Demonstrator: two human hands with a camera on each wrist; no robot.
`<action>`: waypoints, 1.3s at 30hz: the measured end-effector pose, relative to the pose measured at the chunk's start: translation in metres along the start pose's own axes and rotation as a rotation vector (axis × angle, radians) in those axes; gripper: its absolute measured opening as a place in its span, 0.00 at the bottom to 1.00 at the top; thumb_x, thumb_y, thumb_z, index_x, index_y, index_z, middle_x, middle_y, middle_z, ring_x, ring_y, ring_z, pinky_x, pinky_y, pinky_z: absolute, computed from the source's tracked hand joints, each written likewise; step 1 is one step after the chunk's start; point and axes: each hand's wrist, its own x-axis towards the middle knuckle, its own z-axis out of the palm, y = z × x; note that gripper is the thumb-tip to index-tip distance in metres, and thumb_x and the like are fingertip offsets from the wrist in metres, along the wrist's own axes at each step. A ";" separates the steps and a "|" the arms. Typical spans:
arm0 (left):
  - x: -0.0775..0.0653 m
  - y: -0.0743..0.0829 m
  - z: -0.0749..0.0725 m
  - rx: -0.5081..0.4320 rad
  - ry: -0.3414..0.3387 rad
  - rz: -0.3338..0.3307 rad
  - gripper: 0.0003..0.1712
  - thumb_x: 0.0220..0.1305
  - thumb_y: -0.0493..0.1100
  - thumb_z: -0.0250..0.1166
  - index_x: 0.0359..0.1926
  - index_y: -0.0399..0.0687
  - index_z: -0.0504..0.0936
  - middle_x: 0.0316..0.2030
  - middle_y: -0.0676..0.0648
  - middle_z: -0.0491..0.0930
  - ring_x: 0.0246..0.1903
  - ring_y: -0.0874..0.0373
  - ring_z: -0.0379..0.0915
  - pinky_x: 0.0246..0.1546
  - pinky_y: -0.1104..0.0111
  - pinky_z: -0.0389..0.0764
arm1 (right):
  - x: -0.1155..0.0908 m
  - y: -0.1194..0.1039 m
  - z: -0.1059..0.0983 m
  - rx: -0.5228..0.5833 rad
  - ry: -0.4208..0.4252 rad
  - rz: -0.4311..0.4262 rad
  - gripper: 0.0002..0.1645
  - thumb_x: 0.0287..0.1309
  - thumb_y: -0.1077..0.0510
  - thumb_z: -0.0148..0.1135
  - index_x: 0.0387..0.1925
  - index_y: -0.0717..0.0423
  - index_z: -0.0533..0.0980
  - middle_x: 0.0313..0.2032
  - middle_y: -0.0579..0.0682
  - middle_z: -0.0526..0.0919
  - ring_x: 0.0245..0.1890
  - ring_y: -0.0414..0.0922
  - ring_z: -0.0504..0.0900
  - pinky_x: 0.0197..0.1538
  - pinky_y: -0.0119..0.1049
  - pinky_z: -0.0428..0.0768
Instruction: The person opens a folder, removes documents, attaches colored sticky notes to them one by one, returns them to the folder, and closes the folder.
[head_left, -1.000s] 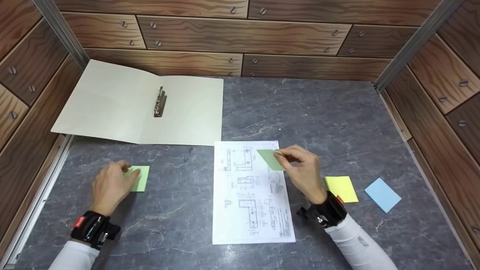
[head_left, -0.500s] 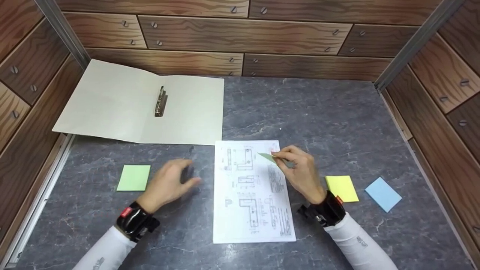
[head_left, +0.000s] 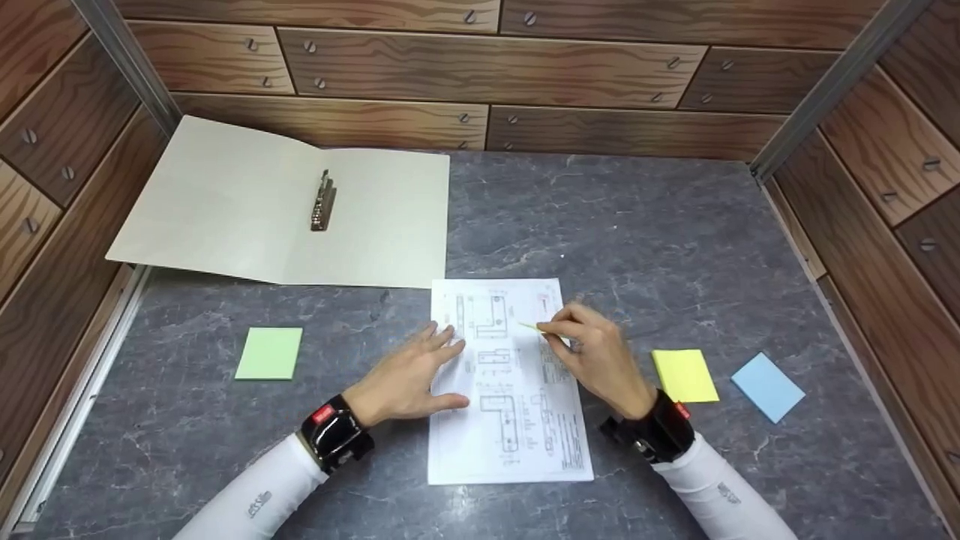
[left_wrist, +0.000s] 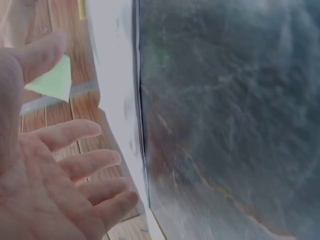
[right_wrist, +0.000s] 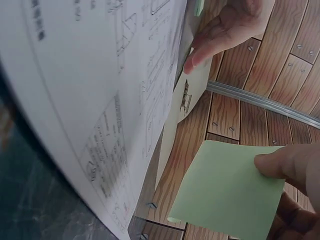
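Note:
Between thumb and fingers, my right hand (head_left: 596, 356) pinches a single green sticky note (right_wrist: 227, 192), seen nearly edge-on in the head view and broad in the right wrist view. The note is above the right part of a printed technical drawing (head_left: 469, 457). Over the sheet's left edge is my left hand (head_left: 409, 375), its fingers spread and holding nothing. Whether those fingertips touch the paper, I cannot tell. A green sticky-note pad (head_left: 268, 353) lies further left on the table.
An open cream folder (head_left: 382, 225) with a metal clip (head_left: 323, 201) lies at the back left. Right of the drawing are a yellow sticky-note pad (head_left: 685, 375) and a blue one (head_left: 768, 386). Wood-patterned walls (head_left: 390, 67) enclose the grey marbled table (head_left: 645, 217).
My left hand has left the green pad and moved right to the drawing's left edge. My right hand has dipped slightly, turning the green note nearly edge-on to the head camera.

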 end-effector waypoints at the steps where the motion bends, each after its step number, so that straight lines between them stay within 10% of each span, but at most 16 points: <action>1: 0.001 0.001 0.001 0.016 -0.011 0.004 0.52 0.60 0.66 0.71 0.75 0.41 0.67 0.77 0.33 0.57 0.79 0.33 0.49 0.76 0.38 0.57 | -0.001 0.000 0.000 -0.014 -0.007 -0.003 0.13 0.56 0.68 0.74 0.43 0.55 0.89 0.36 0.48 0.82 0.30 0.40 0.77 0.31 0.28 0.70; 18: 0.007 0.004 0.016 0.235 -0.023 0.094 0.56 0.55 0.68 0.73 0.73 0.37 0.68 0.75 0.27 0.59 0.75 0.29 0.56 0.76 0.46 0.64 | -0.012 -0.005 0.009 -0.122 -0.093 -0.071 0.14 0.51 0.66 0.78 0.42 0.55 0.89 0.36 0.49 0.83 0.36 0.43 0.80 0.36 0.33 0.80; 39: 0.006 0.004 0.018 0.214 -0.026 0.080 0.56 0.55 0.69 0.73 0.74 0.39 0.68 0.76 0.29 0.58 0.76 0.31 0.54 0.77 0.47 0.62 | -0.012 -0.012 0.021 -0.140 -0.127 -0.118 0.11 0.53 0.65 0.77 0.40 0.56 0.90 0.34 0.48 0.83 0.33 0.42 0.81 0.34 0.33 0.82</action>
